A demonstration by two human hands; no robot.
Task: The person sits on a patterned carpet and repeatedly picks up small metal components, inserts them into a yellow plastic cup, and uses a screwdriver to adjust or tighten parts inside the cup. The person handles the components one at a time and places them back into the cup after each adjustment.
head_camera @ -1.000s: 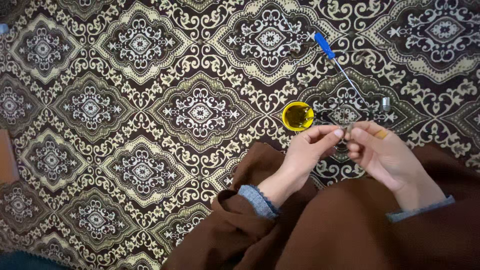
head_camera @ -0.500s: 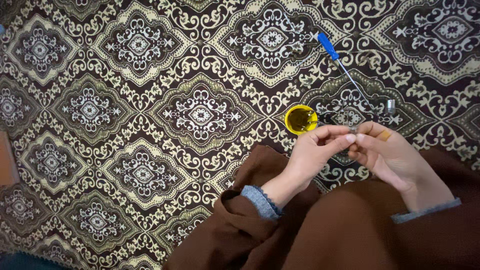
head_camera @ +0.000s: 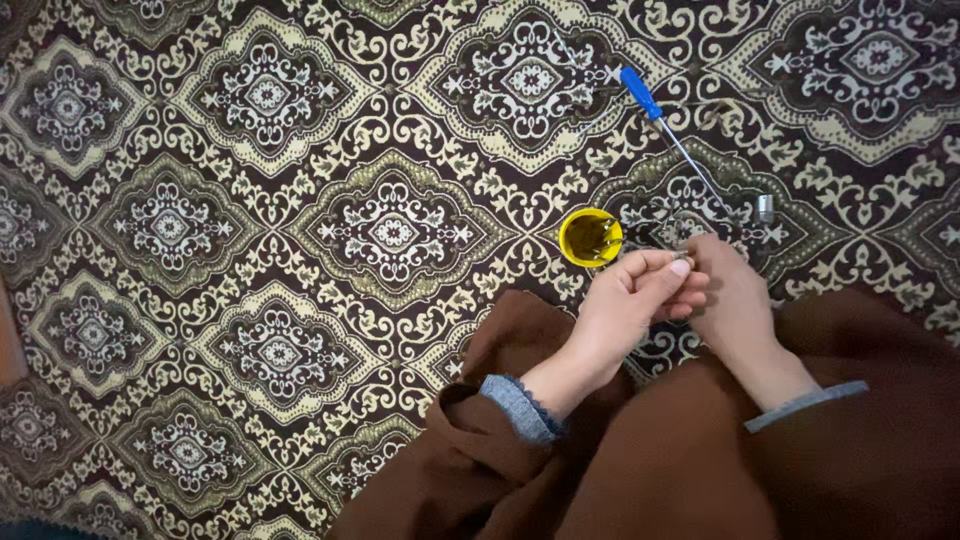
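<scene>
My left hand (head_camera: 640,300) and my right hand (head_camera: 735,295) meet over my lap, fingertips pinched together on a small metal part (head_camera: 684,259) that is mostly hidden between them. Just beyond the left hand a small yellow cap (head_camera: 591,237) lies on the patterned carpet (head_camera: 300,230), holding what look like small metal pieces. A screwdriver with a blue handle (head_camera: 640,92) and a thin shaft lies diagonally on the carpet beyond my hands. Brown sleeves with blue-grey cuffs cover both wrists.
A small grey metal cylinder (head_camera: 765,207) stands on the carpet to the right of the screwdriver's tip. My brown garment (head_camera: 640,470) fills the lower right. An orange-brown edge (head_camera: 8,345) shows at the far left.
The view has shifted slightly. My hands have closed in on each other, and the right hand has turned so its back faces up over the small part.
</scene>
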